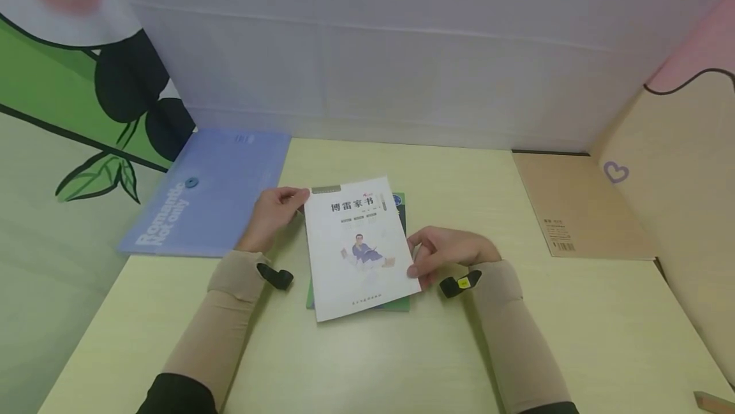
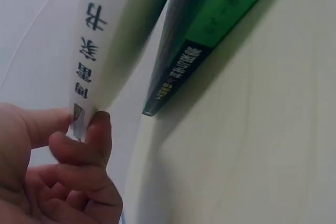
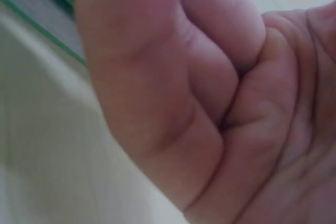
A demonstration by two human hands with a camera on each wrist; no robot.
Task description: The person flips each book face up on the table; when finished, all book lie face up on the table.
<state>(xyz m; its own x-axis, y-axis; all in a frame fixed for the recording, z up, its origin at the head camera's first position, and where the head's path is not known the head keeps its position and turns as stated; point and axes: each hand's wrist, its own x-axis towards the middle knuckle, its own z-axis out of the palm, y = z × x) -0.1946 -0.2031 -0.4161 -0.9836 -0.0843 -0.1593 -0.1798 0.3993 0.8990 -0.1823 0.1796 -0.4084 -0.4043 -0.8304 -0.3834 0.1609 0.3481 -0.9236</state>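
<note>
A white book (image 1: 367, 286) with a seated figure on its cover is held tilted above the table. My left hand (image 1: 274, 213) pinches its upper left corner between thumb and fingers; the left wrist view shows its spine (image 2: 86, 61) beside that hand. At the lower right corner my right hand (image 1: 450, 251) pinches the same book, thumb on the cover. Under it a green book (image 1: 396, 304) lies on the table, mostly covered; its green spine (image 2: 226, 14) shows apart from the white book. In the right wrist view, curled fingers (image 3: 152, 77) fill most of the picture.
A blue document folder (image 1: 230, 191) with a button lies at the back left of the table (image 1: 356, 369). At the back right is a brown cardboard-coloured notebook (image 1: 580, 203). A small brown object (image 1: 712, 402) shows at the lower right edge. Cloth walls surround the back and sides.
</note>
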